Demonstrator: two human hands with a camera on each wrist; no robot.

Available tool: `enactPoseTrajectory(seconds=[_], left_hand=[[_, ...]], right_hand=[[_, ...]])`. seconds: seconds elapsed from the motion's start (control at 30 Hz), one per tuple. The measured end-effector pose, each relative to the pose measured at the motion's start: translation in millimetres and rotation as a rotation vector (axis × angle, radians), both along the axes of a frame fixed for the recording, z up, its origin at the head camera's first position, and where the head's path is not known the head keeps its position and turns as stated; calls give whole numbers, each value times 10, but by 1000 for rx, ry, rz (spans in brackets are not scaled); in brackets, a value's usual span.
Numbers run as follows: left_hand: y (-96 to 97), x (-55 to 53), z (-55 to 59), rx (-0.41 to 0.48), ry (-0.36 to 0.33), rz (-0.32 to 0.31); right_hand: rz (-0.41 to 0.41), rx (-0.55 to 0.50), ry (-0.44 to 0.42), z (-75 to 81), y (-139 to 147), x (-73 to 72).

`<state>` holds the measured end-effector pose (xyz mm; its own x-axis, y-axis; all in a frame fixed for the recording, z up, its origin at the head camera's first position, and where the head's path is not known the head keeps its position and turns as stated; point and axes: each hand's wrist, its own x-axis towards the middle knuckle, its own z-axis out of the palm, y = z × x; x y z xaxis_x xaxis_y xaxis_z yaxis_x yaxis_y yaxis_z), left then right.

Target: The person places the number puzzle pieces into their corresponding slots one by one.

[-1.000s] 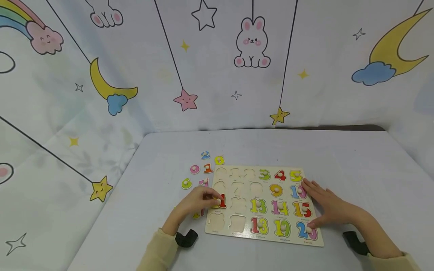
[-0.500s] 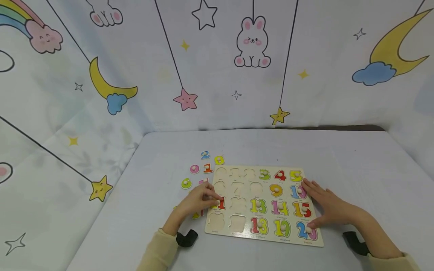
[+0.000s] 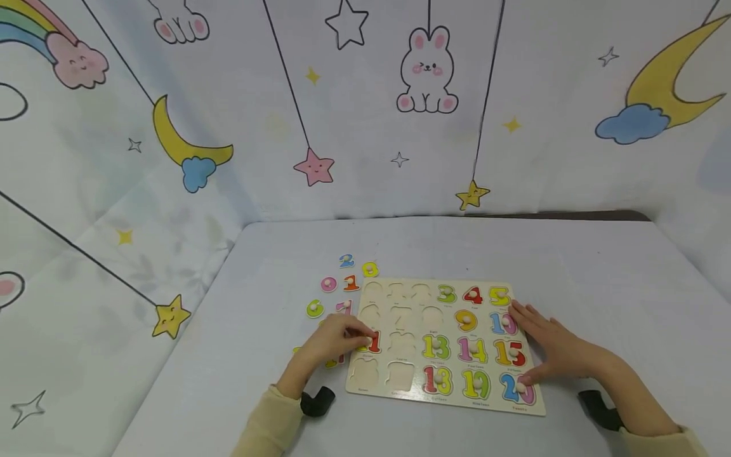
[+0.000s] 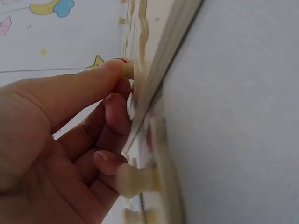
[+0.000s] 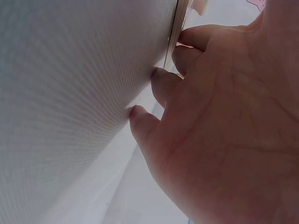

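Observation:
A wooden number puzzle board lies on the white table. My left hand pinches the knob of the number 11 puzzle piece between thumb and finger, at the left slot of the third row. Part of that piece is hidden under the fingers. My right hand rests spread along the board's right edge, the thumb near the number 20 piece. In the right wrist view its fingers are straight, some touching the tablecloth beside the board's edge.
Loose knobbed number pieces lie left of the board, among them a blue 2, an orange 1, a pink 0 and a green 6. Bare slots show on the board's left side. A printed cloth hangs behind.
The left hand stays at the 11 slot with only slight finger shifts on the piece. The right hand and the board keep their place.

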<state>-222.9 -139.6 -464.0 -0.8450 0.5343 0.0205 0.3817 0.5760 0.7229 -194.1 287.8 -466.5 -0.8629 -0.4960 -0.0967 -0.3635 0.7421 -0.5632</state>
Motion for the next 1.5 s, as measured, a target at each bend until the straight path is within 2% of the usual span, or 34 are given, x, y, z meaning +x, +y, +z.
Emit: enactPoseTrajectory(seconds=[0.1,0.17,0.27,0.33,0.4,0.5,0.63,0.8,0.97,1.07,1.13,1.27,1.37,1.5], left_hand=[[-43,40,72,-7,-7,-31],[-122,63,154,21,-7,-42],[-336,99,274,98,-17,-11],[-512,123,321,132,-25,35],[-701,165,329,121,-40,88],[-949,237,295,40,-48,133],[-1113,284,214,-36,-49,107],[-1120,281,122,-96,-31,53],[-1102,257,47,-100,4,46],[-1081,240,13,-35,6,53],[-1048,235,11,44,-16,80],[-967,256,85,176,-75,147],[-926,274,130,199,-129,187],[-893,257,80,233,-184,195]], right_hand=[[-7,-9,-14,-14,6,1],[-7,-17,-19,-24,12,3],[1,-22,-11,-26,24,-1],[9,-20,-2,-30,30,-10],[10,-18,-1,-36,34,-22],[15,-16,0,-44,32,-37],[10,-16,-2,-43,47,-32],[15,-26,-1,-57,50,-22],[19,-18,10,-59,38,-23],[25,-21,20,-45,32,-22],[22,-20,20,-37,28,-22],[23,-21,24,-40,31,-18],[20,-19,30,-42,31,-16],[20,-20,31,-32,27,-18]])
